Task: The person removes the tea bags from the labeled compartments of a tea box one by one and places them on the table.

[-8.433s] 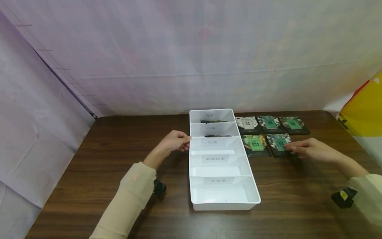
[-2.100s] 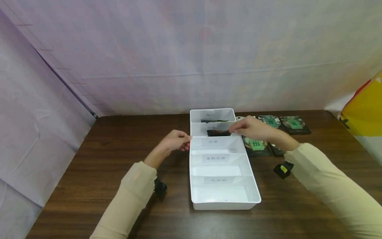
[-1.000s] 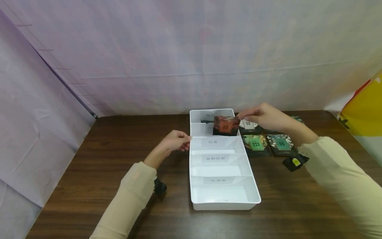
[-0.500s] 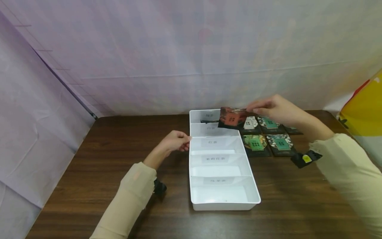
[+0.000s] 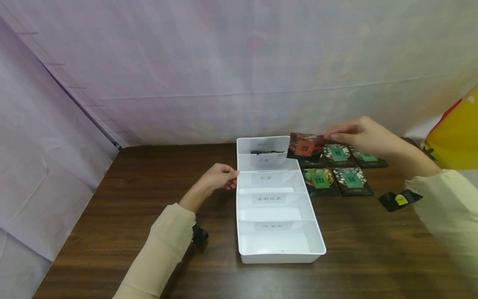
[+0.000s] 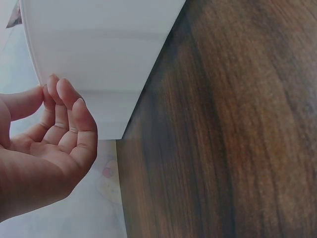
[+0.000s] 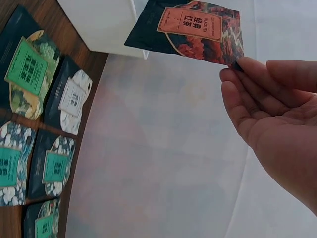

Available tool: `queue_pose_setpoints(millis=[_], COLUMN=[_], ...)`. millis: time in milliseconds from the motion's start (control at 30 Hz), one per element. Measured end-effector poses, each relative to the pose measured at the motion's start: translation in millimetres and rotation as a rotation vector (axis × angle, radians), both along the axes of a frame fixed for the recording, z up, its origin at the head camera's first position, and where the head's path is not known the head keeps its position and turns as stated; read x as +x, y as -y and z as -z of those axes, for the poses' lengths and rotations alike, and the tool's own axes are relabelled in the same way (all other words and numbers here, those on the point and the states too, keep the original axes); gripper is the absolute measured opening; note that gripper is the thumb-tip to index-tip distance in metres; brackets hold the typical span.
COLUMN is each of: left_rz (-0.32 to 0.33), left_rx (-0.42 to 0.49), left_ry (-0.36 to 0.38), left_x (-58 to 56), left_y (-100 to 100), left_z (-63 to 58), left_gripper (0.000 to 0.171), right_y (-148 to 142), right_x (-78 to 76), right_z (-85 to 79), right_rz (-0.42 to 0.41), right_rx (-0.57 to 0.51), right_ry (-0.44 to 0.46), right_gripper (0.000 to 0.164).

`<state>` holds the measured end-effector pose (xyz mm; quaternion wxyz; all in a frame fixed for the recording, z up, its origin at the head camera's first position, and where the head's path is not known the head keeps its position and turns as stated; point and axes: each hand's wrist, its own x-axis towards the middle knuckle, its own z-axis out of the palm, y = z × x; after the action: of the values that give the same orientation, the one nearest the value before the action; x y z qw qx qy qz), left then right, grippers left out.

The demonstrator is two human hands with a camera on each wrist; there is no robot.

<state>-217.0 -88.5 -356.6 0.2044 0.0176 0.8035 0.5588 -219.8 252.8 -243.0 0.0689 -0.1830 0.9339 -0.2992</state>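
Observation:
My right hand (image 5: 367, 135) pinches a black tea sachet with a red label (image 5: 304, 147) by one corner. The sachet is raised over the far right corner of the white divided tray (image 5: 281, 258). "Black tea" is printed on its label, legible in the right wrist view. My left hand (image 5: 220, 176) pinches the tray's left rim between thumb and fingers, the other fingers curled. In the tray's farthest compartment stands another dark sachet (image 5: 267, 152). The second compartment (image 5: 267, 162) shows only its white walls and a paper label.
Right of the tray several dark sachets lie in two rows, among them a green-labelled one (image 5: 320, 181) and a teal-labelled one (image 5: 352, 180). A white-labelled sachet (image 7: 73, 97) is partly hidden behind the held one in the head view. A pale curtain (image 5: 186, 83) hangs behind the table.
My right hand has lifted the red-labelled sachet up out of the second compartment and carried it rightward past the tray's edge. My left hand has stayed at the rim.

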Motion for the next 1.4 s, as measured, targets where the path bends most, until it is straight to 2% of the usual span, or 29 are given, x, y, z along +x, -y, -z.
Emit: queue_pose_setpoints(millis=[300,667,900,1033,1233,1400], left_rz=[-0.012,-0.014,-0.002,-0.006,-0.008,-0.008], left_rx=[-0.008,0.009,0.020,0.022,0.016,0.013], left_ry=[0.011,0.004,-0.010,-0.008,-0.009,-0.011], left_x=[-0.3,-1.7,-3.0,-2.7,-3.2,-3.6], left_y=[0,1,3,2,2,2], left_z=[1.4,2.8,4.9,4.2,4.1,5.2], left_gripper=[0.021,0.021,0.020,0.021,0.021,0.021], right_y=[-20,-51,-69,-80,-96,-110], right_x=[4.6,9.8,10.1,10.7,14.2,17.1], right_z=[3.2,13.8,22.4,28.2,36.3,44.9], right_rz=[0.035,0.081,0.084,0.091,0.115,0.088], right_rx=[0.052,0.053,0.158,0.183,0.179,0.157], right_ry=[-0.016,0.043,0.001,0.009,0.030,0.037], right_gripper=[0.041,0.042,0.043,0.042,0.040,0.033])
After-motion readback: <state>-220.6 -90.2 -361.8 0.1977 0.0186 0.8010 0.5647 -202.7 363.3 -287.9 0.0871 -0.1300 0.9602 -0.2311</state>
